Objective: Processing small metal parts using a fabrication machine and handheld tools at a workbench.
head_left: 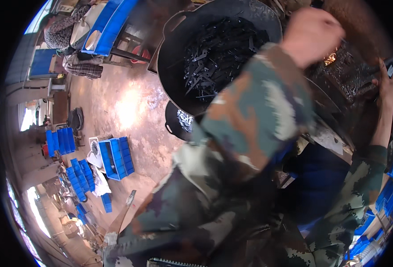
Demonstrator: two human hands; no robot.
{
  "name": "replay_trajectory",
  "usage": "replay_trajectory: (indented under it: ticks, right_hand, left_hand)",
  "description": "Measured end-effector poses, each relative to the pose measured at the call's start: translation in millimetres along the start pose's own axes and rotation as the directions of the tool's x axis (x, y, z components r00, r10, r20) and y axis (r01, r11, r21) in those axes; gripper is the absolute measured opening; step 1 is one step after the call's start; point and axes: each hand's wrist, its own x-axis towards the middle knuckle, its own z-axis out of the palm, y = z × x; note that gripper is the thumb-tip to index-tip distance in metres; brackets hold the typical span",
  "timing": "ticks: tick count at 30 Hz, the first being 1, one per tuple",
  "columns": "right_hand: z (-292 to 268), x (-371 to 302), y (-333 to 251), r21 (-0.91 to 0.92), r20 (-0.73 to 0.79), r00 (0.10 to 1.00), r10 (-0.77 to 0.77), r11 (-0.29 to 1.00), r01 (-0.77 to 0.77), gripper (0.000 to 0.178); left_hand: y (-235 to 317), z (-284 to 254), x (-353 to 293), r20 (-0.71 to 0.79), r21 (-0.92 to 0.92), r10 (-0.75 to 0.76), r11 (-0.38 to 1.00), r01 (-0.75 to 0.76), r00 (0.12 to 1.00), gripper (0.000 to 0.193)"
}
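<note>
My left hand (311, 36), smeared by motion, reaches over a dark work surface (345, 73) from the end of a camouflage sleeve. Its fingers look curled closed; whatever they hold is hidden. At the far right, my right hand (387, 84) is beside that surface, its fingers bent around a small pale, shiny piece (390, 70) that I cannot identify. An orange-gold glint (330, 58) shows on the dark surface below my left hand. Left of my left forearm sits a large black basin (172, 66) holding a heap of dark, flat metal pieces (225, 51).
A smaller black pan (172, 116) with silvery pieces stands beside the basin. Blue bins (116, 158) sit on the concrete floor at left, and a long blue tray (110, 29) is at upper left. Another person (67, 29) is beyond it. More blue bins (387, 196) lie at lower right.
</note>
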Motion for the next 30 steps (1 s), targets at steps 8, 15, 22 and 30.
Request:
replay_trajectory:
  ticks: [8, 15, 22, 30]
  right_hand:
    - [21, -17, -25, -0.067, -0.006, 1.0, -0.013, 0.998, 0.012, 0.053]
    - [12, -24, -22, -0.076, -0.036, 0.999, -0.003, 0.997, 0.0, 0.046]
    - [16, -23, -34, -0.039, 0.002, 1.0, 0.009, 0.999, -0.009, 0.043]
    - [13, -17, -18, -0.006, 0.002, 1.0, 0.01, 1.0, -0.01, 0.041]
  left_hand:
    - [-151, -243, -56, -0.166, 0.679, -0.201, 0.686, 0.26, 0.965, 0.032]
    - [-213, -261, -78, 0.038, 0.676, -0.211, 0.726, 0.13, 0.977, 0.043]
    - [-230, -262, -90, -0.068, 0.752, -0.176, 0.638, 0.167, 0.982, 0.04]
    - [-209, -238, -105, -0.051, 0.792, -0.121, 0.6, 0.114, 0.991, 0.031]
